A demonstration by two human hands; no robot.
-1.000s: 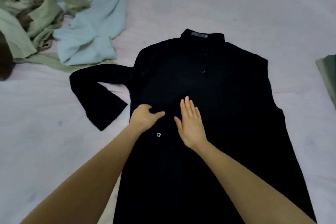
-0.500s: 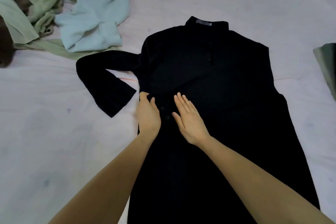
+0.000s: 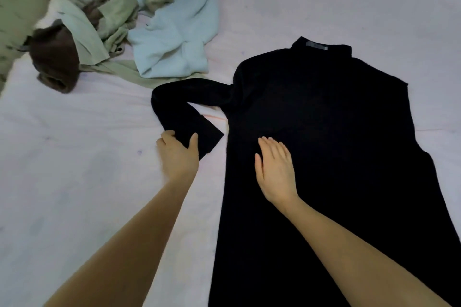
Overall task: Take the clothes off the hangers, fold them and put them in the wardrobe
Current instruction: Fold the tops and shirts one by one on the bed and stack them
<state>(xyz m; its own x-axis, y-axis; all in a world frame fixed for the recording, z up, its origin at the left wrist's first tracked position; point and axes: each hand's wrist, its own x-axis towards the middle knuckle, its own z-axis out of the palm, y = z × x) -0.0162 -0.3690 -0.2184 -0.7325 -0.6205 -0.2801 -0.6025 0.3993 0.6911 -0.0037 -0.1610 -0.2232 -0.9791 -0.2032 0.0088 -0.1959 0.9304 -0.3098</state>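
A long black dress [image 3: 324,147] with a stand collar lies flat on the pale bed sheet [image 3: 74,182], collar pointing away from me. Its left sleeve [image 3: 184,112] bends out to the side and back toward me. My left hand [image 3: 178,157] grips the cuff end of that sleeve, thumb on top and fingers curled round its edge. My right hand [image 3: 274,169] rests flat on the dress's front, fingers straight and together. The right sleeve is not visible.
A heap of loose clothes lies at the back left: a light blue garment [image 3: 174,32], pale green pieces [image 3: 82,12] and a dark brown item [image 3: 55,57]. No hanger or wardrobe shows.
My left hand left the dress's left edge and moved out to the sleeve cuff, taking hold of it. The right hand stayed flat on the front. The view shifted left.
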